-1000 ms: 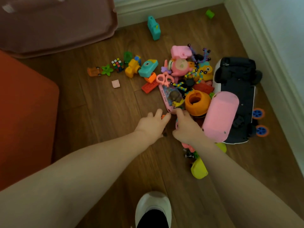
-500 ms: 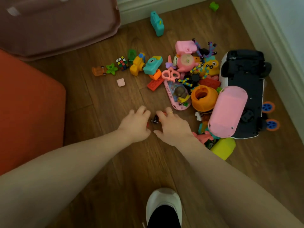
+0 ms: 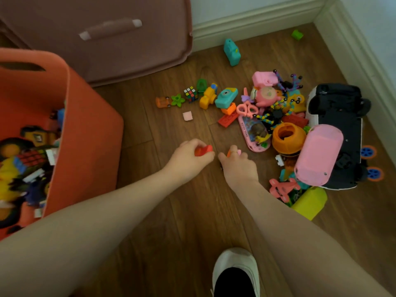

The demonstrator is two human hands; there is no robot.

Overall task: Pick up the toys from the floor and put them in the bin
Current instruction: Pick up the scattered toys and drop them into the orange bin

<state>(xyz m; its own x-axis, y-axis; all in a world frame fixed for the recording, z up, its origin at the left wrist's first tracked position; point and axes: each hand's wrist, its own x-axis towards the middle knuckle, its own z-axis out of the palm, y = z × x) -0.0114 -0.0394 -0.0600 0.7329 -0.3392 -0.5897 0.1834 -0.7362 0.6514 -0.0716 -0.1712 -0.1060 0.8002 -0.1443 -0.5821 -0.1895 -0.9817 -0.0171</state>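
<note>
My left hand (image 3: 189,156) grips a small red toy (image 3: 203,150) just above the wooden floor. Beside it, my right hand (image 3: 239,165) curls its fingers round small orange and pink pieces (image 3: 233,152). An orange bin (image 3: 81,133) stands at the left, with several toys inside. A heap of toys lies to the right: a pink water game (image 3: 249,133), an orange pot (image 3: 288,138), a pink capsule (image 3: 319,155), a black and white toy car (image 3: 340,125), a yellow-green cylinder (image 3: 310,202). Further back lie a teal camera (image 3: 226,97) and a small puzzle cube (image 3: 190,94).
A brown lidded box (image 3: 107,35) stands at the back left against the skirting board (image 3: 257,20). A wall runs along the right. A teal toy (image 3: 231,52) and a green block (image 3: 297,34) lie near the corner. My white shoe (image 3: 235,271) is at the bottom.
Both hands drew back from the heap and closed on small toys. The view swung left, bringing the open bin with its contents into sight.
</note>
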